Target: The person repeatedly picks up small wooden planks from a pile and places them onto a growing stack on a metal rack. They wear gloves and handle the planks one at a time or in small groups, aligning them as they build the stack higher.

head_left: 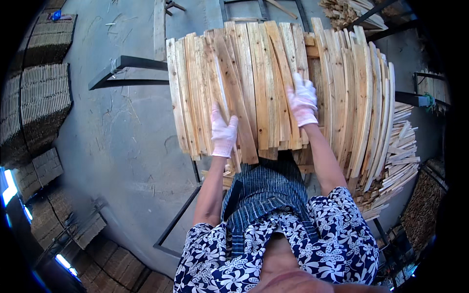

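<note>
Both my hands wear white gloves and are over a broad layer of long wooden slats laid side by side. My left hand is closed around a narrow slat tipped partly on its edge, its thumb on the right side. Next to it, a darker brown slat lies slantwise across the others. My right hand rests with fingers apart on slats right of the middle, by the lower part of a slanted slat. What lies beneath its palm is hidden.
Dark metal frame bars jut out at left. More slats lie to the right, past a gap showing a crosspiece. A loose heap of thin wood strips sits lower right. Bundled wood stacks line the left side of the grey floor.
</note>
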Demonstrator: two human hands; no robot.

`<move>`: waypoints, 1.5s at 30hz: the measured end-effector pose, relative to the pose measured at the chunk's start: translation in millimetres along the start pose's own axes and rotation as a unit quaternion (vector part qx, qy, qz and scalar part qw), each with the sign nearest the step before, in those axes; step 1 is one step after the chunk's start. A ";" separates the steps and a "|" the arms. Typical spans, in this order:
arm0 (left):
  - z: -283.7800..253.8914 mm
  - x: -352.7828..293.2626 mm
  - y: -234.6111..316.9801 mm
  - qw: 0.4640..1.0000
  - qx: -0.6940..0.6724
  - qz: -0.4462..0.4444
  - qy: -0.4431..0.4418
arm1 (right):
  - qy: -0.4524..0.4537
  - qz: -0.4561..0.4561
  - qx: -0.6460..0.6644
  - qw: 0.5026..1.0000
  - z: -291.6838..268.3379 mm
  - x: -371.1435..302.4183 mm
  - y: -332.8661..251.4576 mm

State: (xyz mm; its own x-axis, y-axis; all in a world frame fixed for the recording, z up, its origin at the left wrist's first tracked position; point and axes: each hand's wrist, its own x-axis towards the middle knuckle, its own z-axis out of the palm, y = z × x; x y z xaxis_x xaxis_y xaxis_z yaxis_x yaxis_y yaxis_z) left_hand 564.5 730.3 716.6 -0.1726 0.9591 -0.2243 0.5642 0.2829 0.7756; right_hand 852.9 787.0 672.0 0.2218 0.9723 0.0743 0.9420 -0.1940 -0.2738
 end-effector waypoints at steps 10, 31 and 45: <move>54.9 4.9 34.1 0.958 0.240 -0.125 -0.099 | -0.009 -0.006 0.014 1.000 -2.4 -12.6 -30.5; 14.0 -16.5 59.8 0.905 -0.385 -0.032 -0.181 | -0.215 0.169 0.659 0.701 -70.4 -56.6 -87.6; 30.4 34.8 -1.3 0.939 0.343 0.036 -0.001 | -0.177 0.189 0.188 0.947 8.5 -5.5 18.8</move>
State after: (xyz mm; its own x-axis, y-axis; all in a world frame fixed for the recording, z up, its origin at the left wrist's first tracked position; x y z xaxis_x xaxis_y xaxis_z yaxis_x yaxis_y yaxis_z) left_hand 582.4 763.5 689.9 -0.1127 0.9756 -0.1884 0.9614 0.1550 0.2272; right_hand 867.2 779.2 658.3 0.3650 0.8379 -0.4059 0.6409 -0.5424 -0.5432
